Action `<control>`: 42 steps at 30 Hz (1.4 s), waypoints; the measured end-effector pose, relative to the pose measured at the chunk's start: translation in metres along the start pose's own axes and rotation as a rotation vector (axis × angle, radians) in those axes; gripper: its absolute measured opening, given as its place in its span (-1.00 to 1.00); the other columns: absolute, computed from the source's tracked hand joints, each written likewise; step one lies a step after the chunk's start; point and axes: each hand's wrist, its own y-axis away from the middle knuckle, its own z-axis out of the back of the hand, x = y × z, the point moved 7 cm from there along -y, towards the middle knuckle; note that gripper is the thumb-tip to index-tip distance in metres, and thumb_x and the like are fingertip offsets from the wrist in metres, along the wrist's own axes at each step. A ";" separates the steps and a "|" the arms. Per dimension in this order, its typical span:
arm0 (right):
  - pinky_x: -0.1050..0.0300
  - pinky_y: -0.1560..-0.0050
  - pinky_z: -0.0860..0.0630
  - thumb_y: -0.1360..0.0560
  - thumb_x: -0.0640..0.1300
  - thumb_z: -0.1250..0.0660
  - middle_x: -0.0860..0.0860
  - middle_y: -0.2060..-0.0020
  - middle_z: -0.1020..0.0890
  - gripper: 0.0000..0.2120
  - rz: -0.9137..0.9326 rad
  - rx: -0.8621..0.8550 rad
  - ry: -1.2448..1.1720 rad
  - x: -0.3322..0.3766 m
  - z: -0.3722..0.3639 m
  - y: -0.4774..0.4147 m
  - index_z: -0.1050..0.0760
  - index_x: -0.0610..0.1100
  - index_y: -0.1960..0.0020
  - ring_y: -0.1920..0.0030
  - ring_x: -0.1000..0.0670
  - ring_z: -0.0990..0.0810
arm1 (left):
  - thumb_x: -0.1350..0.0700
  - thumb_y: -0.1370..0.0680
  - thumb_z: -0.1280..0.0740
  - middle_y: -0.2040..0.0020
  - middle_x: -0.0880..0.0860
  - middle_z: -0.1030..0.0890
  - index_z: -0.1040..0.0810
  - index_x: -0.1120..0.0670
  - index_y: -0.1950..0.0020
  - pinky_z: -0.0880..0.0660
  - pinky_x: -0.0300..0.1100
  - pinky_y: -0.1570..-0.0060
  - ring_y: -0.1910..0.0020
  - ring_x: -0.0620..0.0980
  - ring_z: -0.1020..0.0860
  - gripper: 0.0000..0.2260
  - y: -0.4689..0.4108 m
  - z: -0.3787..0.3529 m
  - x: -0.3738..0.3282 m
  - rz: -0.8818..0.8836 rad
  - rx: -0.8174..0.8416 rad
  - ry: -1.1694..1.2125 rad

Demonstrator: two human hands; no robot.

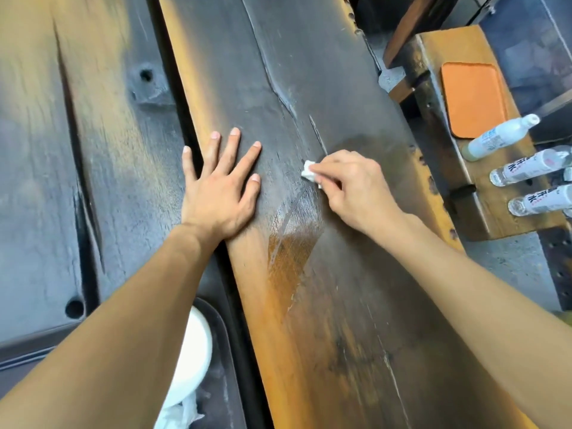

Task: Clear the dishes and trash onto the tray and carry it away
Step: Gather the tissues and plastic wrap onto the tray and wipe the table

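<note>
My right hand (353,185) pinches a small white crumpled tissue (309,170) against the dark wooden table plank (309,72), just above a wet shiny streak (294,230). My left hand (221,188) lies flat on the plank's left side, fingers spread, holding nothing. At the bottom left a dark tray (224,351) sits partly under my left forearm, with a white dish (193,357) and crumpled white paper (179,413) on it.
A second dark plank (77,134) lies to the left across a gap. On the right stands a wooden bench (483,209) bearing an orange pad (472,102) and three plastic bottles (498,137) lying near its right edge.
</note>
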 end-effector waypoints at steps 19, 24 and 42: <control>0.16 0.01 -0.55 -0.54 -0.13 -0.40 0.10 0.07 -0.64 -0.77 -0.060 0.474 -0.315 0.150 -0.014 0.175 -0.66 -0.11 -0.18 0.13 0.10 -0.57 | 0.00 -0.69 -0.09 -0.43 0.14 -0.49 -0.39 0.12 -0.49 -0.22 -0.13 -0.38 -0.45 0.15 -0.37 -0.60 0.121 0.099 0.050 0.145 0.131 0.396; 0.15 0.02 -0.59 -0.53 -0.06 -0.39 0.09 0.05 -0.65 -0.74 -0.190 0.447 -0.389 0.204 -0.017 0.202 -0.62 -0.04 -0.21 0.12 0.09 -0.61 | -0.02 -0.69 -0.11 -0.34 0.22 -0.54 -0.36 0.13 -0.51 -0.34 -0.02 -0.31 -0.34 0.22 -0.47 -0.57 0.195 0.111 0.094 0.260 0.133 0.425; 0.13 -0.19 -0.47 -0.55 -0.13 -0.28 0.01 -0.18 -0.66 -0.67 -0.436 0.471 -0.176 0.267 -0.061 0.256 -0.57 -0.06 -0.30 -0.17 -0.05 -0.61 | -0.06 -0.63 -0.18 -0.65 0.05 0.09 -0.10 -0.09 -0.61 -0.28 0.13 -0.43 -0.60 0.19 0.05 -0.44 0.437 0.041 0.103 0.345 0.636 0.228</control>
